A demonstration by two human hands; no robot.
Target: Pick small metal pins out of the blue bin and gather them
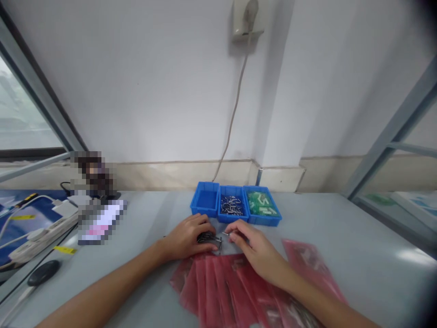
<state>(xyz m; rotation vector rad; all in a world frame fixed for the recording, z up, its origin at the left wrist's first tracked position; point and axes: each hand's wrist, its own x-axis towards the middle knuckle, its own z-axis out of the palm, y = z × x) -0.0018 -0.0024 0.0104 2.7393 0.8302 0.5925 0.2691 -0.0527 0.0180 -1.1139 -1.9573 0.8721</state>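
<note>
My left hand (186, 238) is curled round a small pile of metal screws (206, 237) at the table surface; some screw ends stick out past the fingers toward the right. My right hand (255, 249) pinches a single screw (226, 233) between thumb and fingertips, just right of the pile. Below both hands, red translucent plastic bags (213, 291) lie fanned out and overlapping, partly covered by my right forearm. Behind the hands stands a blue bin of screws (232, 206). Beside it on the right, another blue bin (269, 220) holds green-and-white packets (261, 203).
An empty blue bin (206, 199) stands left of the screw bin. One more red bag (309, 262) lies to the right. At the left are a power strip (44, 237), cables, a black oval object (44, 272) and a pixelated area. The wall closes off the back.
</note>
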